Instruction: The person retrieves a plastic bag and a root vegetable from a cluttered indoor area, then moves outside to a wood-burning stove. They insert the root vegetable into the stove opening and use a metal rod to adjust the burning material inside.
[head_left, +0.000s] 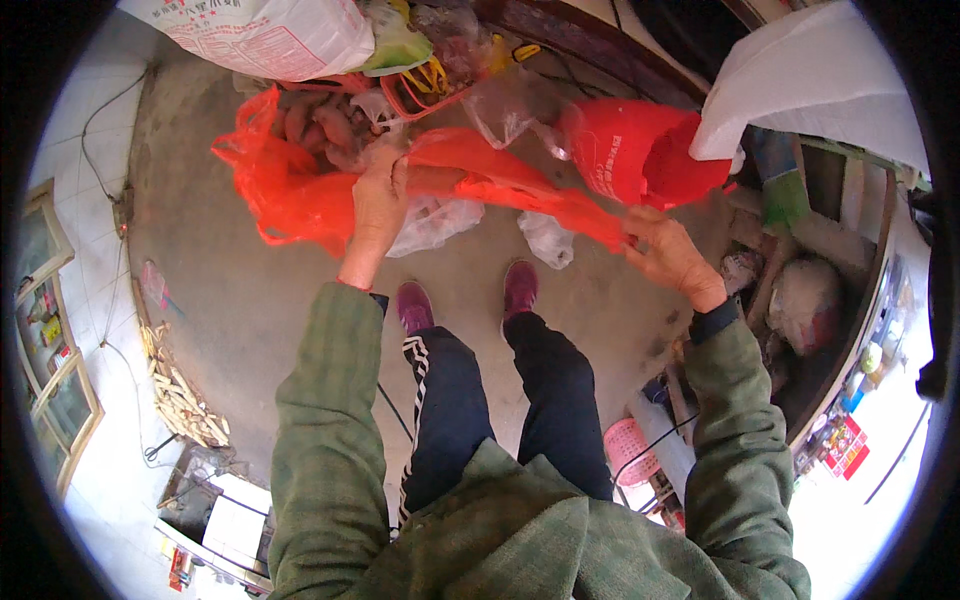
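An orange-red plastic bag (517, 184) is stretched between my two hands above the floor. Its gathered middle is pinched in my left hand (380, 196), while more orange-red plastic (300, 206) spreads out to the left; I cannot tell whether this is the same bag. My right hand (670, 251) grips the narrow twisted end. Just beyond my left hand lie several reddish tubers (334, 127), partly covered by plastic. A red bucket (611, 154) bearing writing lies tipped, its mouth towards the right, beyond my right hand.
Clear plastic bags (547, 238) lie on the concrete floor (247, 300) before my feet. A white printed sack (277, 37) and a red plastic basket (424, 105) stand at the far side. White foam sheeting (802, 82) hangs at upper right. Pale sticks (184, 390) line the left wall.
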